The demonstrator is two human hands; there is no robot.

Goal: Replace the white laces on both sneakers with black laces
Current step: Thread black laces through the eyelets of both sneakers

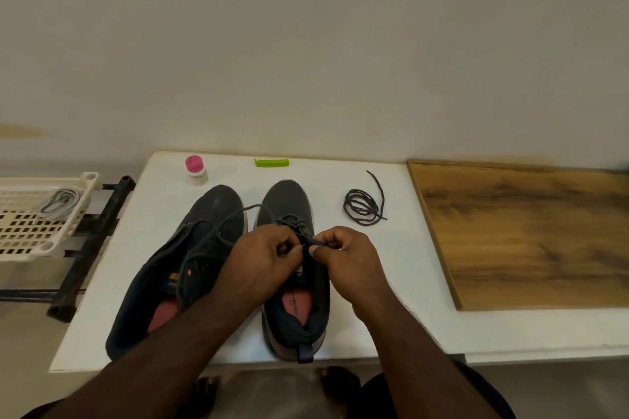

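Seen from my remote seat: a white desk [391,299] fills the lower half of the frame, with a wood-grain board [527,235] lying flat at right. Two dark, matte fabric sneakers stand side by side at centre, toes pointing away. The left sneaker [163,282] has bare eyelets; the right sneaker [289,201] is part-laced near the toe.

Both hands meet over the right sneaker's tongue. My left hand [269,255] and right hand [343,258] each pinch the thin, round black lace [238,214], fingers curled tight, nearly touching. The lace's slack loops away across the left sneaker.

To do this crossing well, I judge, I should feed the stiff tip squarely through the next eyelet, then draw both ends even so the rows sit flat and untwisted.

At far left a cream slotted plastic basket [51,241] holds a pale lace [58,202], apparently one already removed. A second black lace, the spare [362,207], lies coiled right of the sneakers. Along the desk's far edge sit a pink-capped bottle [195,170] and a green clip [271,162].
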